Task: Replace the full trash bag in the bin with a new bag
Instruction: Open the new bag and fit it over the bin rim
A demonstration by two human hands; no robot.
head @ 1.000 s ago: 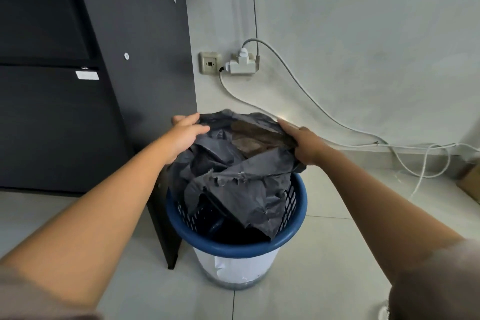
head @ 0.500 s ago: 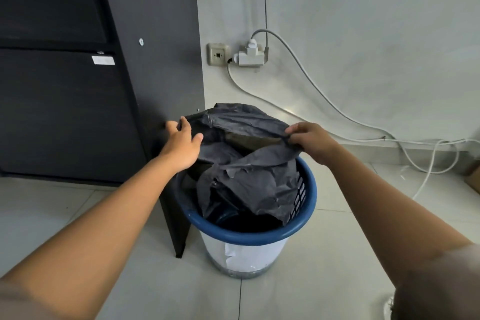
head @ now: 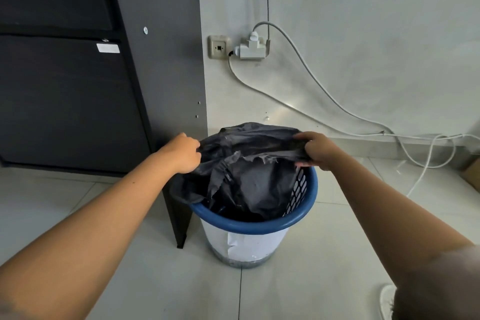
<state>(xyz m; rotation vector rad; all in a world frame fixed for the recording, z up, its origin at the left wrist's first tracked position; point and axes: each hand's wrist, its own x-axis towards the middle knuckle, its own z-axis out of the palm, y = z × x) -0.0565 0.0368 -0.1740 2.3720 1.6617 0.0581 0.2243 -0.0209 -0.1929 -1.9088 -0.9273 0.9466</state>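
Note:
A round bin (head: 253, 225) with a blue rim and a pale, perforated wall stands on the tiled floor. A crumpled dark grey trash bag (head: 249, 171) bulges out of its top, with torn edges showing. My left hand (head: 181, 153) grips the bag's left edge. On the opposite side, my right hand (head: 315, 149) pinches the right edge, and the top of the bag is stretched flat between the two hands. What the bag holds is hidden.
A dark cabinet (head: 78, 86) stands close on the bin's left, its side panel (head: 179, 215) touching the floor beside the bin. On the wall behind are a socket (head: 219, 47), an adapter (head: 253, 49) and white cables (head: 337, 109) trailing right. A cardboard box corner (head: 471, 174) shows far right.
Both hands have shifted their hold and drawn the bag's opening outward, flattening its top. The camera has tilted down, so the bin sits lower in view.

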